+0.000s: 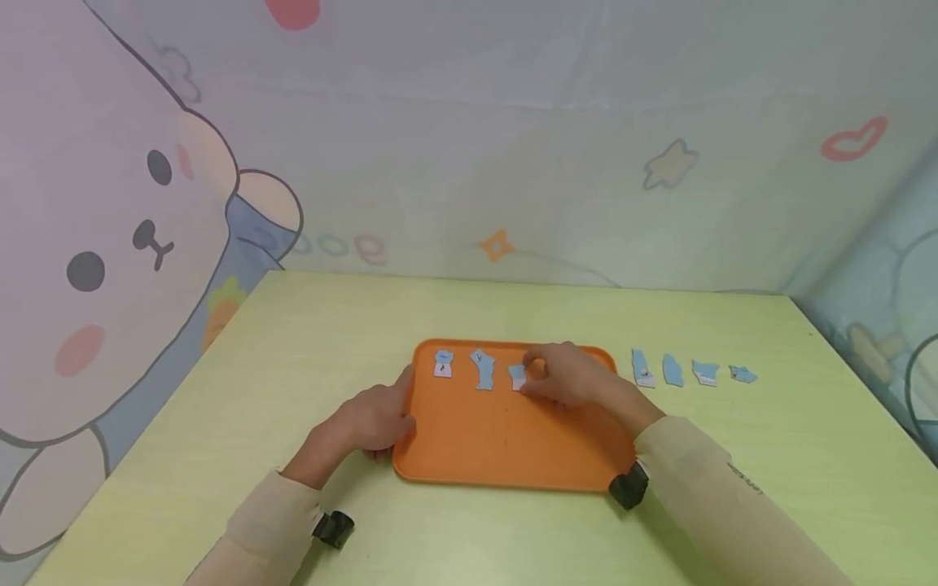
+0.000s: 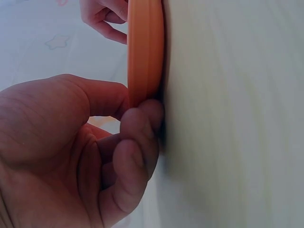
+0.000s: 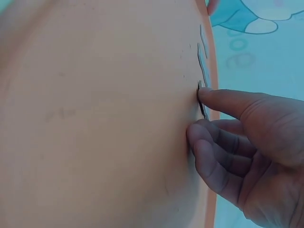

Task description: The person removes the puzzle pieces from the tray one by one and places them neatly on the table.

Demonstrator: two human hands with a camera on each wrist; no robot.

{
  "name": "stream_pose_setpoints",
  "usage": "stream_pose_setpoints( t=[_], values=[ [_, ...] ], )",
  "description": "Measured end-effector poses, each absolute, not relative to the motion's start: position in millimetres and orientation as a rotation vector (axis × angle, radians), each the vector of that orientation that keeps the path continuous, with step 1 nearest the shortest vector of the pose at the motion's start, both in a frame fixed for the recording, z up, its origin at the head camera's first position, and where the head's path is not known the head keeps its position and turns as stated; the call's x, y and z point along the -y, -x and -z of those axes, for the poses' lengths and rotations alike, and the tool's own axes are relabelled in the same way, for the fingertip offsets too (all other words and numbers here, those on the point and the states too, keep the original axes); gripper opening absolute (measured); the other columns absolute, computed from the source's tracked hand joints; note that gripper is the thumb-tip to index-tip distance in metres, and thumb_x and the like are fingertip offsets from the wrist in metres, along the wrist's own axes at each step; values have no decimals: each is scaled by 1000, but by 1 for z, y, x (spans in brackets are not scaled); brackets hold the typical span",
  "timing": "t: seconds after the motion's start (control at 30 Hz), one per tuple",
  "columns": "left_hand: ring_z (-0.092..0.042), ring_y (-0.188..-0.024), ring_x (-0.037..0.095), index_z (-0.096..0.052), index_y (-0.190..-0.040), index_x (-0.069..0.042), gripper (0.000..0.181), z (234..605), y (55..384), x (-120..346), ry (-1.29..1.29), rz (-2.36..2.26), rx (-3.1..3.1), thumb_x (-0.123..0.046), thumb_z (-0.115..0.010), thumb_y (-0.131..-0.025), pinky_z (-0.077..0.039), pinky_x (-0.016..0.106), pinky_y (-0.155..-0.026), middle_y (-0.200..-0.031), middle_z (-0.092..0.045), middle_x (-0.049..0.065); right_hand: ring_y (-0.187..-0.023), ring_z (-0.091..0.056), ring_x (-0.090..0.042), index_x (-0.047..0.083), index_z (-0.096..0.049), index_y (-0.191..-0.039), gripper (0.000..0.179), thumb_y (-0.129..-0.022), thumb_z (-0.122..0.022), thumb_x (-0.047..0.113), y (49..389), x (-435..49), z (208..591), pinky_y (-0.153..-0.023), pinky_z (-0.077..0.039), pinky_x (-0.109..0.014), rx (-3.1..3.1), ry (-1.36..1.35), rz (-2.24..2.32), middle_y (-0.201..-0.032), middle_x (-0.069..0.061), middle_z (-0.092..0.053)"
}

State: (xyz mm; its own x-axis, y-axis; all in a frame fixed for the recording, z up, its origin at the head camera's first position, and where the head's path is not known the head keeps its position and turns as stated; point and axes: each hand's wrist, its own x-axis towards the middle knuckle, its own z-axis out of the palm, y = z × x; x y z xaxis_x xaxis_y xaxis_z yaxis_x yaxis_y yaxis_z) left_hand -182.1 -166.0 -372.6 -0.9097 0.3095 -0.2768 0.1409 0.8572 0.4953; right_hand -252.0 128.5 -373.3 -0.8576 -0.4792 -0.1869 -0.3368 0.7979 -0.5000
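Beige sleeve (image 1: pixel 721 496) foremost, right hand (image 1: pixel 575 376) pinches thin piece (image 1: pixel 516 375) in smooth tray (image 1: pixel 469 439).

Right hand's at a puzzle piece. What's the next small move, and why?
Probably ease the right hand off its puzzle piece: that piece seems to rest on the orange tray, roughly in line with two other pieces, while four more pieces lie on the table beside the tray.
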Motion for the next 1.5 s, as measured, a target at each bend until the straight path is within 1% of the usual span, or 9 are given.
stream_pose_setpoints(
  t=[0.17, 0.33, 0.47, 0.7, 0.87, 1.03, 1.23, 1.5],
  values=[
    [-51, -38, 18, -20, -143, -5, 63, 375, 181, 166, -329, -682, -2682, -9, -46, -87, -43, 30, -39, -52, -56, 6, -45, -59, -17, 9, -57, -124, 44, -87, -69, 30, 251, -131, 375, -52, -50, -31, -2674, 632, 704, -56, -5, -61],
    [-51, -39, 18, -18, -145, -5, 65, 378, 180, 167, -316, -685, -2677, -9, -47, -87, -43, 31, -39, -52, -57, 6, -43, -57, -16, 9, -57, -125, 46, -87, -68, 31, 249, -134, 376, -56, -48, -31, -2698, 681, 699, -51, -3, -57],
    [-52, -39, 18, -17, -146, -5, 66, 378, 180, 167, -314, -691, -2668, -10, -47, -87, -44, 31, -39, -53, -57, 7, -42, -54, -15, 12, -57, -124, 44, -87, -68, 33, 244, -138, 375, -55, -45, -30, -2718, 701, 696, -50, -1, -54],
    [-52, -39, 20, -25, -138, -8, 58, 377, 181, 168, -345, -733, -2666, -8, -47, -85, -44, 33, -39, -53, -56, 7, -41, -48, -14, 17, -56, -126, 44, -88, -65, 36, 234, -145, 368, -52, -41, -29, -2717, 688, 723, -48, 0, -51],
    [-52, -39, 21, -26, -138, -8, 57, 377, 181, 167, -361, -739, -2673, -7, -46, -85, -44, 33, -38, -54, -57, 7, -39, -47, -13, 17, -55, -127, 45, -88, -65, 36, 227, -150, 363, -53, -41, -30, -2726, 698, 751, -47, 1, -50],
    [-53, -40, 21, -25, -139, -9, 58, 375, 182, 167, -354, -741, -2669, -8, -47, -85, -44, 33, -39, -55, -57, 8, -40, -49, -15, 17, -54, -128, 45, -88, -65, 35, 221, -158, 359, -51, -43, -31, -2713, 681, 815, -49, -1, -53],
    [-53, -41, 21, -25, -139, -9, 58, 373, 182, 167, -344, -734, -2662, -9, -47, -86, -44, 33, -39, -55, -57, 8, -43, -50, -17, 18, -54, -128, 47, -88, -65, 40, 214, -171, 358, -50, -44, -32, -2714, 628, 878, -53, -4, -55],
    [-52, -39, 19, -23, -141, -7, 60, 373, 182, 166, -352, -710, -2675, -9, -46, -86, -44, 32, -39, -52, -56, 7, -44, -51, -17, 20, -53, -128, 50, -86, -66, 43, 213, -189, 362, -50, -46, -33, -2714, 595, 894, -56, -2, -56]
  ],
)
